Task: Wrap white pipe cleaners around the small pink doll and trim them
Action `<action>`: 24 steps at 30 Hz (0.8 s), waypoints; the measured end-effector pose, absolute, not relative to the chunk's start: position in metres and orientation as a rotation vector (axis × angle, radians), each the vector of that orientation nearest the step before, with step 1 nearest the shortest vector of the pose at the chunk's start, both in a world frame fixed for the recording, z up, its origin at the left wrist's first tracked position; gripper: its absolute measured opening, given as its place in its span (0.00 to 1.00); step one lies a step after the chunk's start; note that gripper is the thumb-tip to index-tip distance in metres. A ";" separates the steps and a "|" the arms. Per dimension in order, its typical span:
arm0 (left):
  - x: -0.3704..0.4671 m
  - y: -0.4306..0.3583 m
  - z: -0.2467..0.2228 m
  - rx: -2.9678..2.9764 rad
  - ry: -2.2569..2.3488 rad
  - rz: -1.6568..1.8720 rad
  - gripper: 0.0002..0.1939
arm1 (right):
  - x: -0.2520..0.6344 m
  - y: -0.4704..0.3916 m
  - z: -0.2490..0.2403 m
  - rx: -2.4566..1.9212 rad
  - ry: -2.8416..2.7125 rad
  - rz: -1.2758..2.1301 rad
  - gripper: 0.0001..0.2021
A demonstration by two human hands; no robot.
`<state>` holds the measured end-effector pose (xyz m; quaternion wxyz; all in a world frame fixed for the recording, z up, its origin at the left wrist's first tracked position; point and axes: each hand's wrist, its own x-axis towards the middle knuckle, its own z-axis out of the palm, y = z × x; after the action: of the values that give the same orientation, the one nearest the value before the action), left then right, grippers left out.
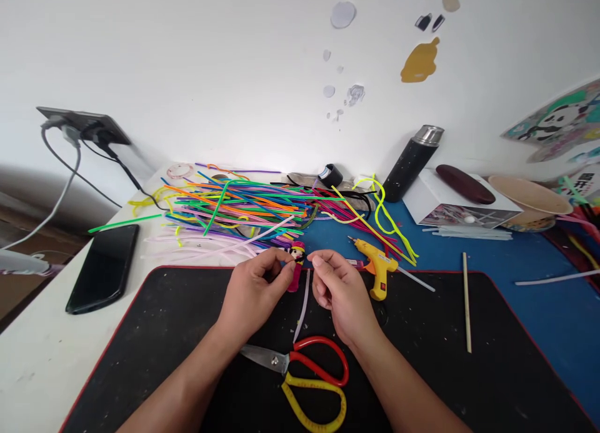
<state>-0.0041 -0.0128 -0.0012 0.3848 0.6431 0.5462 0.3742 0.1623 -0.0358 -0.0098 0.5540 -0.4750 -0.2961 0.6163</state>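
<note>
- Our left hand (pixel 257 282) pinches a small pink figure (pixel 297 253) between thumb and fingers, at the far edge of the black mat (pixel 178 320).
- Our right hand (pixel 341 289) curls just beside it; whether those fingertips grasp anything, we cannot tell.
- We see scissors (pixel 281 363) nearer us and a yellow glue gun (pixel 382 270) farther right.

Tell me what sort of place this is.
Probably a craft workspace at a desk: a heap of colorful pipe cleaners, a yellow glue gun and large scissors lie about.
</note>
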 end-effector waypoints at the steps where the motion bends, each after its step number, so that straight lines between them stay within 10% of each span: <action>1: -0.004 -0.013 -0.001 1.654 1.385 0.953 0.12 | 0.162 -0.036 -0.010 -1.121 -0.709 1.458 0.18; 24: -0.003 -0.015 -0.009 1.813 1.360 0.953 0.10 | 0.161 -0.035 -0.013 -1.143 -0.751 1.439 0.19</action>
<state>-0.0026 -0.0149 -0.0089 0.3351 0.6948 0.5212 0.3651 0.1613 -0.0348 -0.0133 0.5466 -0.4820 -0.3169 0.6070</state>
